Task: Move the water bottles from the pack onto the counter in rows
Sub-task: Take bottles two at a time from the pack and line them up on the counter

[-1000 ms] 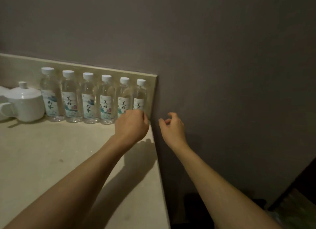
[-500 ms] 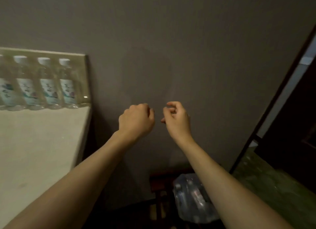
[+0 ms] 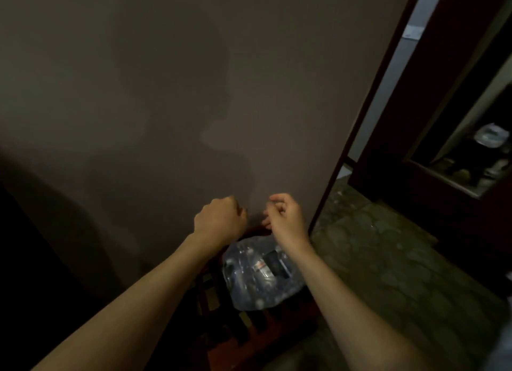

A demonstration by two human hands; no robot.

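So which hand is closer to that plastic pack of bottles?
Right. The right hand hovers just above the pack, its wrist overlapping it; the left hand hangs up and to its left.

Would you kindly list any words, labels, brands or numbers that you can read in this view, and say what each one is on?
None can be read.
Pack of water bottles: a dark label patch and a small red-and-white mark show on its plastic wrap, too blurred to read.
Things on the shelf at the far right: too dim and small for any text.
The hands hold nothing that bears writing.
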